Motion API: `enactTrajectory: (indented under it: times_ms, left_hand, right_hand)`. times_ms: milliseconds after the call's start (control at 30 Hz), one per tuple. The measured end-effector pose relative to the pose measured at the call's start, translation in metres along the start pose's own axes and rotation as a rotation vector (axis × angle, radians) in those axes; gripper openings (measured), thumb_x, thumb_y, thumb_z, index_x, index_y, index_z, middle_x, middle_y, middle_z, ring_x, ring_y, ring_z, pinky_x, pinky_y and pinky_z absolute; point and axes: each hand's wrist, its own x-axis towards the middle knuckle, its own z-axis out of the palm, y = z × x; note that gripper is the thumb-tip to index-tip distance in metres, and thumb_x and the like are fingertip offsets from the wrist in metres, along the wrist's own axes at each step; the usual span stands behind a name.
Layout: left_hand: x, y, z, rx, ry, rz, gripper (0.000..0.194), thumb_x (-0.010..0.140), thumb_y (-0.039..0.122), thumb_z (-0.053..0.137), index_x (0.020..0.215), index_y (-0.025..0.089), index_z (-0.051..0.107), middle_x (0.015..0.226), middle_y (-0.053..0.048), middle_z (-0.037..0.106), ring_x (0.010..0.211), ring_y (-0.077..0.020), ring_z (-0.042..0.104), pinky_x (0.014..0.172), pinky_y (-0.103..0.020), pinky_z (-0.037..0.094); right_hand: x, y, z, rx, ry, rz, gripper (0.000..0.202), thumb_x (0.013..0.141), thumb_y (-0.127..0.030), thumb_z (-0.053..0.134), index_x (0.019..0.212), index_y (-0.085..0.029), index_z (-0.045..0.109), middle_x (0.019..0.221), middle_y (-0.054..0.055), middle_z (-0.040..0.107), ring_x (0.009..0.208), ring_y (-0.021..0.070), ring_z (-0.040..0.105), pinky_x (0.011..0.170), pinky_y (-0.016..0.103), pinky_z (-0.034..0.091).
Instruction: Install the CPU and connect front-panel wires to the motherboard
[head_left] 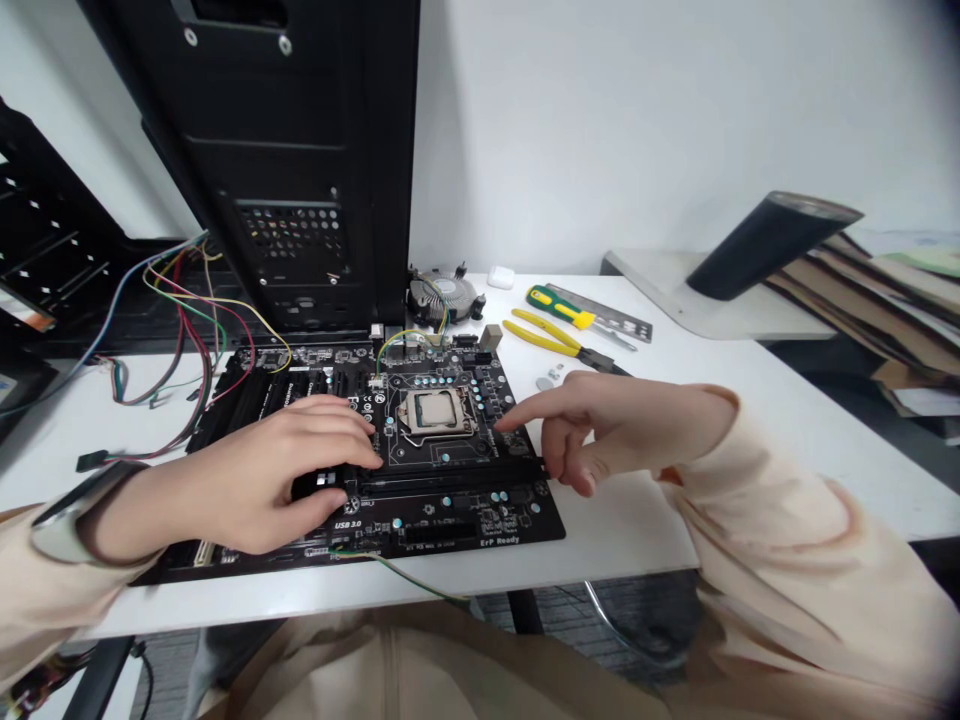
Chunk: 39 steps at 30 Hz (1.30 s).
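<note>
A black motherboard (442,520) lies flat on the white table, with a square metal-topped processor (439,410) in its socket. My left hand (277,470) rests over the board's left part, its fingers apart; thumb and index finger are near the left end of the long memory slots (450,482). My right hand (585,425) is at the board's right edge. Its index finger stretches toward the processor side, while the thumb and other fingers bend by the slots' right end. Nothing shows in either hand, though the right fingertips' contact is partly hidden.
Behind the board stand a black computer case (315,150) and a round cooler fan (446,297). Loose coloured cables (187,340) run at the left. Yellow-handled pliers (551,335), a green-yellow screwdriver (559,305) and a dark cup (769,245) are to the right.
</note>
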Motion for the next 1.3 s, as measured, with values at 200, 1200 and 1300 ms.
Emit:
enactTrajectory:
  times_ms: [200, 1200, 1300]
  left_hand:
    - [0.001, -0.004, -0.001, -0.051, -0.022, -0.001, 0.022, 0.087, 0.016, 0.052, 0.107, 0.019, 0.059, 0.101, -0.008, 0.066, 0.1, -0.022, 0.058, 0.092, -0.04, 0.046]
    - [-0.001, -0.004, 0.003, -0.051, -0.036, -0.094, 0.021, 0.092, 0.015, 0.045, 0.106, 0.018, 0.06, 0.101, -0.007, 0.064, 0.101, -0.0204, 0.055, 0.093, -0.036, 0.044]
    - [-0.002, -0.005, 0.004, -0.057, -0.028, -0.105, 0.019, 0.093, 0.019, 0.045, 0.105, 0.019, 0.06, 0.1, -0.007, 0.064, 0.1, -0.0205, 0.056, 0.092, -0.036, 0.043]
  right_hand:
    - [-0.001, 0.012, 0.006, 0.248, 0.032, -0.074, 0.089, 0.073, -0.075, 0.048, 0.135, -0.011, 0.044, 0.074, 0.007, 0.068, 0.066, 0.0191, 0.069, 0.06, 0.028, 0.055]
    - [0.002, 0.015, 0.015, 0.361, 0.115, -0.154, 0.091, 0.072, -0.075, 0.05, 0.135, -0.011, 0.041, 0.07, 0.004, 0.066, 0.061, 0.0166, 0.068, 0.055, 0.025, 0.055]
    - [0.004, 0.016, 0.015, 0.351, 0.098, -0.158, 0.09, 0.073, -0.075, 0.049, 0.136, -0.012, 0.041, 0.071, 0.004, 0.066, 0.061, 0.0164, 0.067, 0.054, 0.025, 0.055]
